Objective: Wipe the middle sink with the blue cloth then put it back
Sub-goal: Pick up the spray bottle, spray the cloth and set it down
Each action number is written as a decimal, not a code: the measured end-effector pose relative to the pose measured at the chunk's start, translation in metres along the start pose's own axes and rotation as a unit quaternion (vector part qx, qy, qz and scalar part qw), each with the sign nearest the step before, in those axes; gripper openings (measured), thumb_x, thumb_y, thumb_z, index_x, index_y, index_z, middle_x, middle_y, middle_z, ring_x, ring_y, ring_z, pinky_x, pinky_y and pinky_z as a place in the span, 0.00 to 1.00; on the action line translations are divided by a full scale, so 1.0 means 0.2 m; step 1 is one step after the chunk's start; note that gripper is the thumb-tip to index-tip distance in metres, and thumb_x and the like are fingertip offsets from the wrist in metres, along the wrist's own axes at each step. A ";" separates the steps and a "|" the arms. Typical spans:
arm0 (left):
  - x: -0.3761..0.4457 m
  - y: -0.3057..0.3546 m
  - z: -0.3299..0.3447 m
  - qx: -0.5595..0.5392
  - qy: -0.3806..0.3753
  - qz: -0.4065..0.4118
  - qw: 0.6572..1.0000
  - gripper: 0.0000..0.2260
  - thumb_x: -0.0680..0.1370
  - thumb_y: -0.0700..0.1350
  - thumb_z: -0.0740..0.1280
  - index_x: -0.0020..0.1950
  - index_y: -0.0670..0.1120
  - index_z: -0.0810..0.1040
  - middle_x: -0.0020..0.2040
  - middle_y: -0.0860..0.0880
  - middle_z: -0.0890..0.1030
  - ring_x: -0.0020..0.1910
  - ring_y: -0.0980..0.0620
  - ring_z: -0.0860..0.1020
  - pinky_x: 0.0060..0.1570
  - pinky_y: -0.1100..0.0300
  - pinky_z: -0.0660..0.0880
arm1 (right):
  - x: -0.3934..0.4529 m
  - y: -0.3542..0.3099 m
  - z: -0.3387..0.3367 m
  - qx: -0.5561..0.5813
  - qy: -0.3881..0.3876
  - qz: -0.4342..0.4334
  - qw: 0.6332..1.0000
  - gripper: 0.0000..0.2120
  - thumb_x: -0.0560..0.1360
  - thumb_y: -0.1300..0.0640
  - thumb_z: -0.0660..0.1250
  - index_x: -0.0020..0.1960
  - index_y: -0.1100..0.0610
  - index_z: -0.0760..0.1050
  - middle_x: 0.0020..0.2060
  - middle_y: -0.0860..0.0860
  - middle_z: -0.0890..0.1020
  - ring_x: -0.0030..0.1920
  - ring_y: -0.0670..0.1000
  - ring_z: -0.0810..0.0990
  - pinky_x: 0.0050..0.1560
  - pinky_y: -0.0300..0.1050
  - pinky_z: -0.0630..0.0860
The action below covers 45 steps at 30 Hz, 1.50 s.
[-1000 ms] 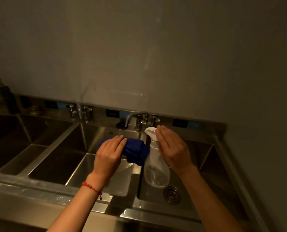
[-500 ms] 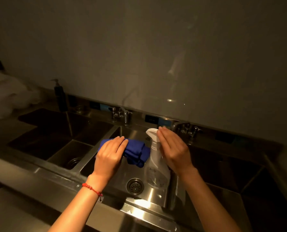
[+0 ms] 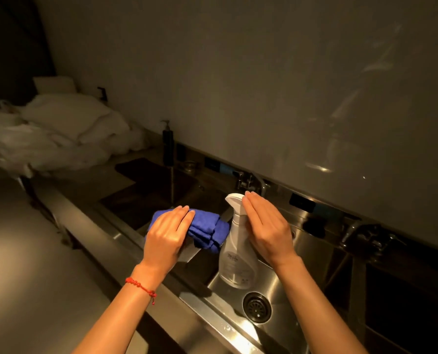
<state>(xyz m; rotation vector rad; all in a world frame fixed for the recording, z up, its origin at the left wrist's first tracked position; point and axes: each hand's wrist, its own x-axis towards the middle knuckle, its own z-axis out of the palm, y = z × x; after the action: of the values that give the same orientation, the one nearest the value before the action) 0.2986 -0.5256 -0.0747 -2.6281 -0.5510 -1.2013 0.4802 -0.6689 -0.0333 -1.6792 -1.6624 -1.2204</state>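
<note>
Dim, warm light falls on a long steel bench (image 3: 59,264) set with three sinks beneath a plain grey wall. Left hand (image 3: 165,235): grasps the blue cloth (image 3: 207,229), fingers curled over its top, holding it folded in several layers above the divider at the left edge of the middle sink (image 3: 286,297). Right hand (image 3: 266,231): wrapped round the neck of a white spray bottle (image 3: 235,261), fingers extended along the trigger head; the bottle hangs over the middle basin, above its drain (image 3: 257,307).

Handling, as judged: the cloth looks soft, limp and light, with a napped surface that should not slip; it will sag and unfold wherever unsupported, so a broad grip across the folded stack, palm on top, suits wiping better than a pinch at one corner. Wetted, it would likely grow heavier and cling to steel. Wiping has not begun.

Far left: a heap of white linen (image 3: 59,134); a dark pump dispenser (image 3: 168,145) stands behind the left basin.
</note>
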 end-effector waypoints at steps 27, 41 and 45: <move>-0.04 -0.96 -0.04 0.188 0.029 -0.155 0.969 0.23 0.55 0.26 0.79 0.49 0.34 0.85 0.48 0.37 0.85 0.45 0.40 0.85 0.44 0.48 0.81 | 0.76 -0.40 1.09 0.180 0.061 -0.113 0.975 0.16 0.69 0.68 0.72 0.56 0.68 0.77 0.53 0.63 0.81 0.54 0.58 0.80 0.59 0.51 0.74; -0.09 -1.88 -0.12 0.193 0.065 -0.130 0.970 0.20 0.59 0.24 0.75 0.50 0.34 0.84 0.47 0.37 0.85 0.44 0.39 0.85 0.44 0.46 0.81 | 1.21 -0.97 1.59 0.191 0.033 -0.070 0.978 0.20 0.65 0.66 0.76 0.56 0.69 0.77 0.54 0.64 0.80 0.55 0.59 0.80 0.57 0.53 0.76; -0.08 -2.10 -0.12 0.197 0.070 -0.102 0.973 0.13 0.68 0.32 0.65 0.49 0.34 0.84 0.47 0.37 0.85 0.44 0.40 0.85 0.43 0.47 0.81 | 1.31 -1.09 1.72 0.180 0.040 -0.049 0.982 0.20 0.65 0.66 0.76 0.55 0.69 0.77 0.54 0.64 0.80 0.55 0.59 0.80 0.57 0.53 0.76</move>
<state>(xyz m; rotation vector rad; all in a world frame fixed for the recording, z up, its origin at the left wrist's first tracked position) 0.0990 -0.1549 -0.0608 -2.1789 -0.9430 -1.1773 0.3238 -0.2108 -0.0357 -1.3263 -1.8079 -0.9456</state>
